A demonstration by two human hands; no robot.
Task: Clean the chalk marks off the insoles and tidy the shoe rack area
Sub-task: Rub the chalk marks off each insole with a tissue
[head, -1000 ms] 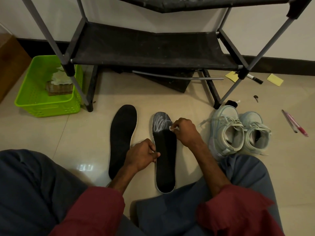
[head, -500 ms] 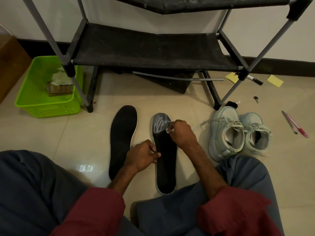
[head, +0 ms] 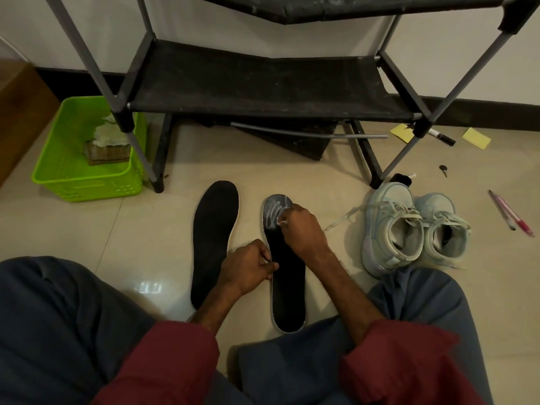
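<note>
Two black insoles lie side by side on the tiled floor. The left insole (head: 214, 238) has a plain surface. The right insole (head: 287, 287) carries smeared white chalk marks (head: 273, 213) at its toe. My right hand (head: 304, 232) rests over that toe, fingers pinched on a small white piece (head: 282, 224); I cannot tell whether it is chalk or a wipe. My left hand (head: 248, 268) pinches the right insole's left edge at mid-length and holds it down.
A black shoe rack (head: 263, 83) stands just beyond the insoles, a loose grey rod (head: 306, 133) under it. A green basket (head: 73, 182) with cloths sits left. Pale sneakers (head: 391, 229) stand right; pens (head: 511, 213), yellow notes (head: 476, 137), a marker (head: 442, 137) and a key (head: 443, 170) lie beyond.
My right hand has slid left across the insole's toe, and the thin scribble there is now a wider, smeared white patch. My left hand has stayed put.
</note>
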